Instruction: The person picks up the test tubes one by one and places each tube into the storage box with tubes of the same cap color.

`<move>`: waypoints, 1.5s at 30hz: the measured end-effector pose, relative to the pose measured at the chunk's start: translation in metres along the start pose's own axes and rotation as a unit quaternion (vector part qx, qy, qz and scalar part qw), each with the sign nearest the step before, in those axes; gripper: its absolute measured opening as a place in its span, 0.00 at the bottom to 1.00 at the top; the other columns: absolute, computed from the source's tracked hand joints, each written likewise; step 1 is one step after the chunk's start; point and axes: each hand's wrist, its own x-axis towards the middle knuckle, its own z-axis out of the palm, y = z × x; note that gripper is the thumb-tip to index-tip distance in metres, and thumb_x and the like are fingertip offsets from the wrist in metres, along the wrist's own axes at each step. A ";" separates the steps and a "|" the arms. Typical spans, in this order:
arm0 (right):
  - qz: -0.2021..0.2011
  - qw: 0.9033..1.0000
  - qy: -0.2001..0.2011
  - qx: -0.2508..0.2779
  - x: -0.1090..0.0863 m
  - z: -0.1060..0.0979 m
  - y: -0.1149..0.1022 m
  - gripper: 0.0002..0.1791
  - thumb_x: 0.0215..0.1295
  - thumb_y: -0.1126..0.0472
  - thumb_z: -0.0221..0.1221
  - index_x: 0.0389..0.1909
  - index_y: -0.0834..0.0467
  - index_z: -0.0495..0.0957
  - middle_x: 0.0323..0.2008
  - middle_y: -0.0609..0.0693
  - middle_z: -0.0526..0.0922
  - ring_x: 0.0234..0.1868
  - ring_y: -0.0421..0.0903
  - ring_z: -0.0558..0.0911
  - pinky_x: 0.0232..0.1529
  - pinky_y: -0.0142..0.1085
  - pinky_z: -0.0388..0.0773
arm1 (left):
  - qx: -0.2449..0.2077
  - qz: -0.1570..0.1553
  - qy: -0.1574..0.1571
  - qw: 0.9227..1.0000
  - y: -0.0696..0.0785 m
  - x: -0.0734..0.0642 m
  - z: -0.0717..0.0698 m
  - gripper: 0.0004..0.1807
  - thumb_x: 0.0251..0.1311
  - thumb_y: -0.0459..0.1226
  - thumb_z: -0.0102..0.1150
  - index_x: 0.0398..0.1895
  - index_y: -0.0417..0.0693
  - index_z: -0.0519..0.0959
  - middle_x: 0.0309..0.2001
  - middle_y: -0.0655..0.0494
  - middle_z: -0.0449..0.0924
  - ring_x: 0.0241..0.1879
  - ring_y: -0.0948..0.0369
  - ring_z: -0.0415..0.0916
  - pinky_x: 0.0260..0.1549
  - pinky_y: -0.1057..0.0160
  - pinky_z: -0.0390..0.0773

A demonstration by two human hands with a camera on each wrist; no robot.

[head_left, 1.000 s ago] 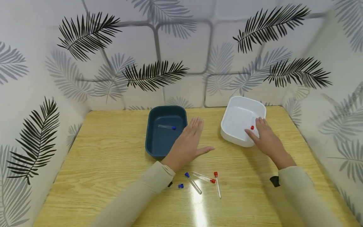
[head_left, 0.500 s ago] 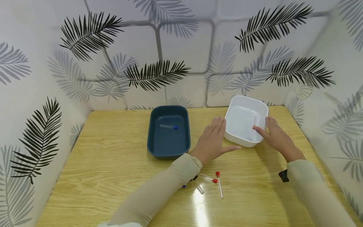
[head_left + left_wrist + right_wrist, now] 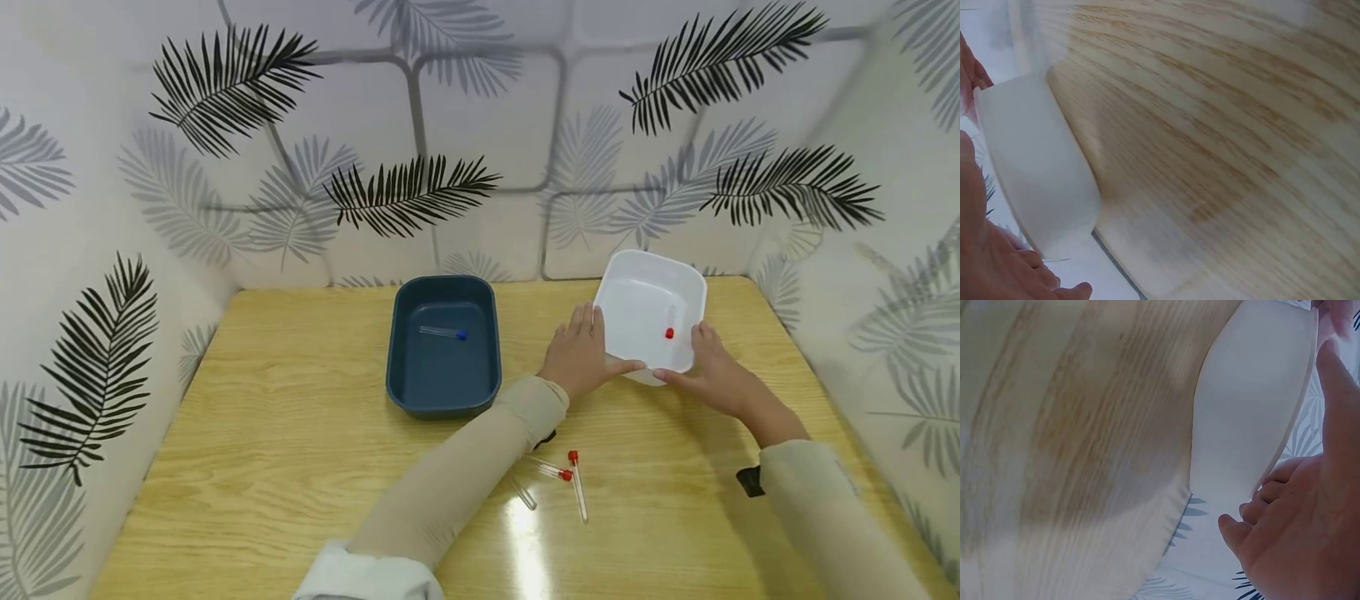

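White tray [image 3: 643, 300] blurred in wrist views; fingers cropped.

I see open tabletop [image 3: 285, 433] at lower left and a bare strip between the blue bin [image 3: 443, 346] and white bin [image 3: 649, 312], while loose tubes [image 3: 558, 483] clutter the bottom centre and walls close the frame's top and sides.

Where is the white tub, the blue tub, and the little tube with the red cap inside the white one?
white tub [image 3: 637, 308], head view, bare floor inside.
blue tub [image 3: 438, 375], head view, bare floor inside.
red-capped tube [image 3: 669, 333], head view, on its red cap.
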 end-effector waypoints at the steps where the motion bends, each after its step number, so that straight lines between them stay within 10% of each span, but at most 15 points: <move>1: 0.002 1.000 0.002 -0.001 0.000 0.002 0.000 0.61 0.59 0.40 0.58 0.69 0.66 0.25 0.70 0.68 0.31 0.68 0.66 0.41 0.59 0.64 0.50 | 0.008 -0.003 0.006 1.000 -0.001 0.001 0.001 0.61 0.46 0.78 0.28 0.71 0.39 0.50 0.71 0.46 0.50 0.70 0.54 0.46 0.60 0.55 0.61; 10: 0.013 1.000 0.026 0.001 -0.003 0.017 0.003 0.62 0.58 0.37 0.57 0.68 0.66 0.22 0.70 0.67 0.27 0.68 0.66 0.42 0.59 0.64 0.50 | 0.063 0.024 0.084 0.994 -0.011 -0.005 0.010 0.60 0.45 0.76 0.40 0.66 0.35 0.59 0.63 0.45 0.66 0.63 0.55 0.62 0.53 0.58 0.70; 18: 0.051 0.998 0.019 -0.009 -0.003 0.026 -0.002 0.62 0.57 0.32 0.53 0.68 0.66 0.23 0.70 0.62 0.23 0.69 0.64 0.36 0.61 0.62 0.46 | 0.042 0.000 0.060 0.997 -0.013 -0.012 0.011 0.59 0.48 0.75 0.35 0.68 0.36 0.56 0.67 0.45 0.60 0.66 0.53 0.56 0.58 0.57 0.65; 45: -0.013 1.000 0.021 -0.016 0.009 0.035 -0.018 0.61 0.55 0.34 0.57 0.71 0.60 0.29 0.72 0.59 0.32 0.69 0.64 0.45 0.60 0.62 0.51 | 0.157 -0.018 0.057 0.986 -0.026 -0.048 -0.013 0.56 0.53 0.73 0.25 0.63 0.33 0.65 0.62 0.45 0.67 0.62 0.54 0.63 0.58 0.60 0.65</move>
